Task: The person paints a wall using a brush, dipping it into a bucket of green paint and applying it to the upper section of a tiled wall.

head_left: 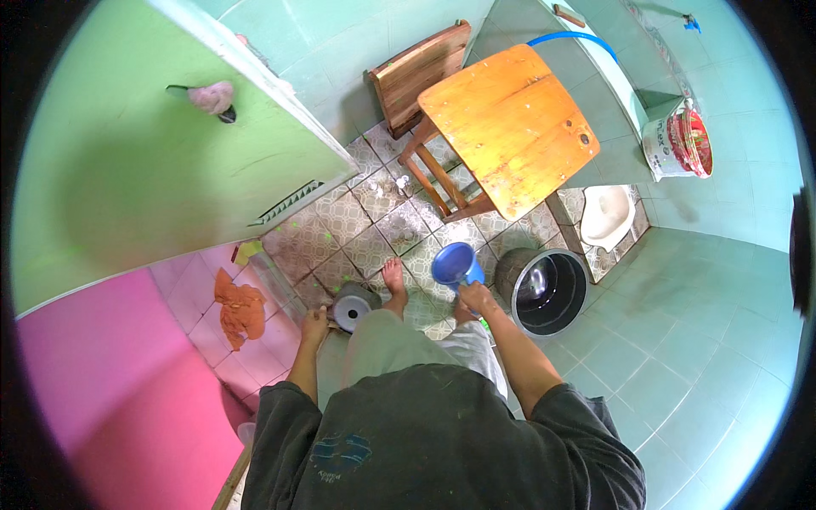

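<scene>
My right hand (476, 297) is closed around the handle of a blue plastic dipper (455, 262), which is held over the tiled floor just left of a large dark bucket (541, 291). The bucket's inside shines, as if with some water at the bottom. My left hand (314, 326) is closed at the side of a grey, round, pot-like thing (355, 306) with a pale disc and a dark hole in its middle. It seems to grip a short handle there; the exact kind of thing is unclear. My bare left foot (393, 276) stands between the two.
A wooden stool (510, 127) stands ahead, with a wooden board (421, 76) leaning on the wall behind it. A squat toilet bowl (607, 214) lies at the right, below a white pail (663, 149). An orange cloth (240, 310) lies left, near the green door (170, 170).
</scene>
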Motion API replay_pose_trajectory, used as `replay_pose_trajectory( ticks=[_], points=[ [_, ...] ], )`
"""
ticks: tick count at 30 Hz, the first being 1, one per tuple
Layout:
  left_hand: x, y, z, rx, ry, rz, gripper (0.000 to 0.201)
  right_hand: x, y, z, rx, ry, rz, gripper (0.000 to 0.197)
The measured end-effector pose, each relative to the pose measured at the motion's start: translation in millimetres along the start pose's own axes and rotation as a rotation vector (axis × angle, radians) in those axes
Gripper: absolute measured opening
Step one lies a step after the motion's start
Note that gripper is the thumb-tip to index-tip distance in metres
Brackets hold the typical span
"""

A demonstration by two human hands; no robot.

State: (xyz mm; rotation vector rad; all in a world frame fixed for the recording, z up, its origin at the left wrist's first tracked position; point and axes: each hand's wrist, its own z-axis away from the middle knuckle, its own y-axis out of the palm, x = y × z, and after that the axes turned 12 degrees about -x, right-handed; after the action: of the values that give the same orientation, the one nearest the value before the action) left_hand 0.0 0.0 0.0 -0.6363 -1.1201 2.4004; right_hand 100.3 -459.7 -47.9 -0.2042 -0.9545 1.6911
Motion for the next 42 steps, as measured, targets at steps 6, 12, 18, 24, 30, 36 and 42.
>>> replay_pose_trajectory(
  ticks=[6, 12, 18, 24, 30, 36, 42],
  points=[
    [-40, 20, 60, -0.054, 0.099, 0.06, 0.041, -68, 2, 118, -0.524, 0.845, -0.84, 0.041],
    [-42, 45, 112, -0.019, 0.263, -0.226, 0.033, -216, 164, 160, -0.895, 0.892, -0.623, 0.044],
    [-38, 66, 131, -0.035, 0.365, -0.328, 0.029, -290, 193, 141, -0.634, 1.265, -1.062, 0.055],
    [-39, 84, 139, -0.009, 0.263, -0.426, 0.033, -272, 230, 157, -0.838, 1.235, -0.907, 0.05],
    [-52, 101, 151, 0.018, 0.36, -0.504, 0.036, -313, 305, 118, -0.533, 1.125, -0.564, 0.051],
    [-69, 112, 144, 0.051, 0.296, -0.498, 0.036, -359, 372, 64, -0.233, 0.878, -0.306, 0.043],
    [-42, 107, 187, 0.05, 0.25, -0.424, 0.037, -345, 312, 96, -0.831, 0.748, -0.745, 0.044]
  ],
)
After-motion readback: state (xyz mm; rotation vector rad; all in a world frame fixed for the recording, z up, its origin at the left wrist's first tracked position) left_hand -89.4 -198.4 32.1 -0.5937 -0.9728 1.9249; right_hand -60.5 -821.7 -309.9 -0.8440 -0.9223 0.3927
